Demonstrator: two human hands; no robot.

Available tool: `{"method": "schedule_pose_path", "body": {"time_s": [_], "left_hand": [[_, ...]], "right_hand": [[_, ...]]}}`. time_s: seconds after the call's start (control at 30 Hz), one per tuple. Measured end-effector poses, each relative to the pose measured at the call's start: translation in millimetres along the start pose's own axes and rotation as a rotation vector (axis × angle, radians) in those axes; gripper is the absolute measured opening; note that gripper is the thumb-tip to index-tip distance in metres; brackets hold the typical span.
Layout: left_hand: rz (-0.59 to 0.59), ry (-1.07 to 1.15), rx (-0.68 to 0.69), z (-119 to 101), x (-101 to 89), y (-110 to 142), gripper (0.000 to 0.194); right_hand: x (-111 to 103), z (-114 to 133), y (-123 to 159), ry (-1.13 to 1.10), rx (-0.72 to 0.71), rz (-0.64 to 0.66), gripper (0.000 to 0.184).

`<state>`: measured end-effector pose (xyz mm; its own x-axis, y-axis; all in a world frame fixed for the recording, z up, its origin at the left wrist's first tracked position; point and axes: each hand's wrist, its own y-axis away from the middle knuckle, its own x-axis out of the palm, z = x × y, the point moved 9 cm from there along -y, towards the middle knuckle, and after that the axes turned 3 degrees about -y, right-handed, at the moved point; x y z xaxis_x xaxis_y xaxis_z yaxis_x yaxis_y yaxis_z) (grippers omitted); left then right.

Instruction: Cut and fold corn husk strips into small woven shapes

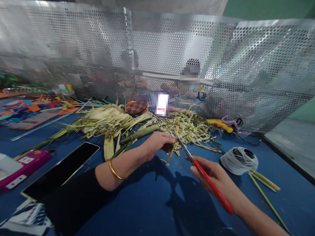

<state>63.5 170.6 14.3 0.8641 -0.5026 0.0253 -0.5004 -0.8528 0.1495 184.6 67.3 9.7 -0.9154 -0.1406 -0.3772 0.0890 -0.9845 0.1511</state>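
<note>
My left hand (157, 144), with a gold bangle at its wrist, is closed in a pinch on a thin yellow-green plant strip (169, 158) that hangs below the fingers. Slim red-handled scissors (206, 178), seen nearly edge-on, are in my right hand (211, 170). Their metal tips point up and left, right beside my left fingertips. Behind both hands lies a heap of short plant shavings (189, 126). Longer pale husk-like leaves (105, 121) are piled to its left. My left fingers hide part of the strip.
A ball of white string (239, 160) and cut stalks (265, 180) lie at the right. On the left are a black-screened phone (62, 168) and a purple power strip (27, 167). A yellow glue gun (220, 124) lies before the perforated metal screen (162, 42). Behind it are blurred people.
</note>
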Motion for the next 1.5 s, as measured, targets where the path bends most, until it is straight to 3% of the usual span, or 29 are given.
{"method": "schedule_pose_path", "body": {"time_s": [0.27,0.57,0.8,0.97,1.13,1.33,1.5], "left_hand": [[0.008,0.004,-0.019,1,0.1,-1,0.011],[0.002,0.007,-0.040,4,-0.6,-1,0.010],[0.023,0.028,-0.025,3,0.0,-1,0.012],[0.045,0.200,0.006,0,1.7,-1,0.018],[0.081,0.304,0.005,-4,5.9,3,0.012],[-0.035,0.370,-0.012,-8,-3.1,6,0.020],[-0.164,0.439,-0.008,-10,-17.0,3,0.020]], "right_hand": [[0,-2,-3,-0.024,-0.032,-0.028,0.043],[-1,-9,-7,-0.031,-0.038,-0.048,0.042],[-8,-10,-8,-0.057,-0.062,-0.107,0.051],[-24,-14,-5,-0.104,-0.073,-0.263,0.067],[-27,-5,-3,-0.072,-0.112,-0.278,0.072],[-36,14,7,0.017,-0.233,-0.363,0.057],[-34,19,12,0.232,-0.262,-0.304,0.054]]}}
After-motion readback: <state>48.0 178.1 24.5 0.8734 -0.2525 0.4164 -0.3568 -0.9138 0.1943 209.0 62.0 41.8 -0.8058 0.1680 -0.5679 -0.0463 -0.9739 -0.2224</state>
